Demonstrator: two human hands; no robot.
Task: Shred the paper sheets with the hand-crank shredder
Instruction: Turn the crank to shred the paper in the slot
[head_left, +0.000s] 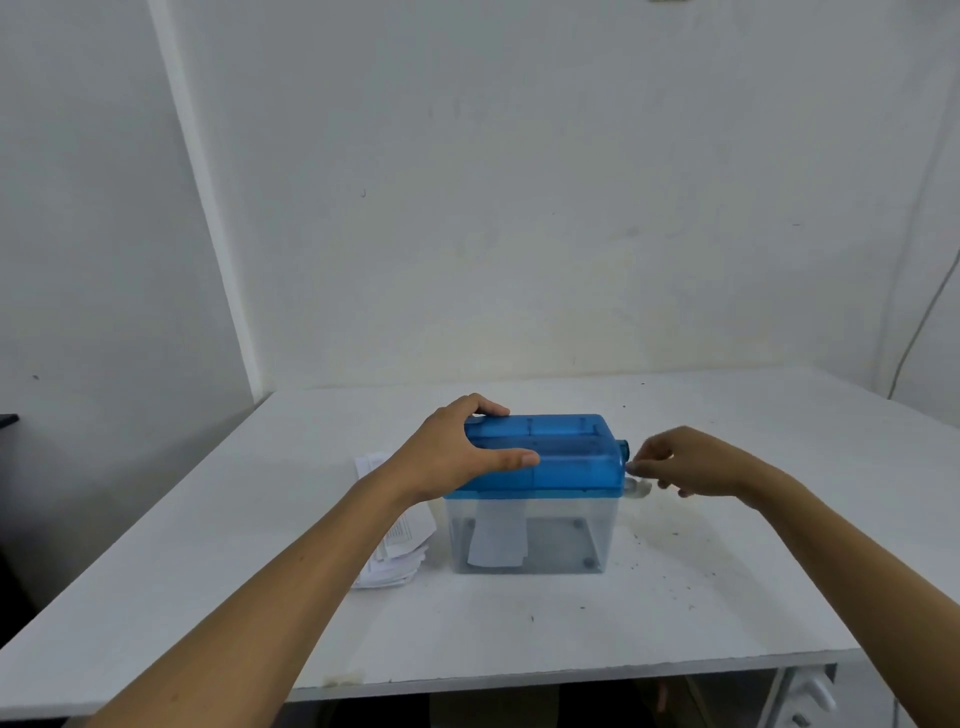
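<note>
The hand-crank shredder stands mid-table, a blue top on a clear bin. My left hand grips the blue top's left end, fingers over the back edge and thumb along the front. My right hand pinches the clear crank handle at the shredder's right side. A strip of white paper hangs down inside the bin below the blades. A stack of paper sheets lies left of the shredder, partly hidden by my left forearm.
The white table has its front edge close to me and walls behind and to the left. Small dark specks dot the tabletop right of the shredder. A cable runs down the wall at the far right.
</note>
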